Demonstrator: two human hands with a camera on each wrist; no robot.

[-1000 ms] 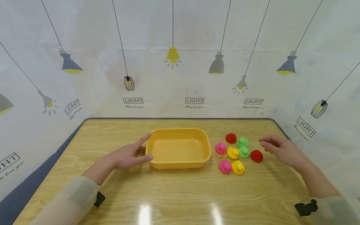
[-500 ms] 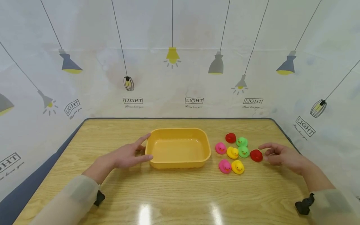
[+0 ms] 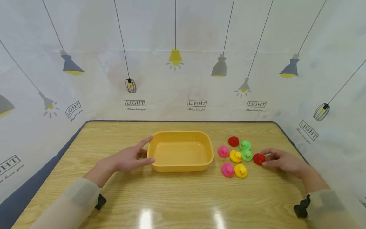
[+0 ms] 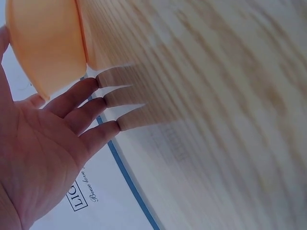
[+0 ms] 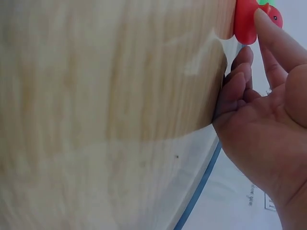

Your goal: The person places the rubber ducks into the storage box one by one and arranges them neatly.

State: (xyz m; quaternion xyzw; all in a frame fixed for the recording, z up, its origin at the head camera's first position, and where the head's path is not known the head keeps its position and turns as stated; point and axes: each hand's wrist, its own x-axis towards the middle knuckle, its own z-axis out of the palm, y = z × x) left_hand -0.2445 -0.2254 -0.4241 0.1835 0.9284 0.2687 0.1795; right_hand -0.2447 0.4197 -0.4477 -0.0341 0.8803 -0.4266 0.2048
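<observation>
My left hand (image 3: 130, 159) rests at the left end of an orange-yellow plastic basin (image 3: 183, 167), thumb and index finger spread along its rim. In the left wrist view the other fingers of the left hand (image 4: 53, 129) are extended, their tips on the table beside the basin (image 4: 48, 48). At the right, my right hand (image 3: 283, 160) pinches a red rubber duck (image 3: 259, 159) between thumb and index finger. The right wrist view shows the thumb of the right hand (image 5: 268, 105) against the red duck (image 5: 245, 24), with the remaining fingers curled near the tabletop.
Left of the held duck sit another red duck (image 3: 233, 141), green ducks (image 3: 247, 155), yellow ducks (image 3: 240, 170) and pink ducks (image 3: 227, 170), close together. The wooden table (image 3: 171, 197) meets a lamp-patterned wall covering (image 3: 160, 82) at the back and sides.
My right hand has come down and left to the nearer red duck, and its thumb and index finger have closed on it. The left hand stays at the basin.
</observation>
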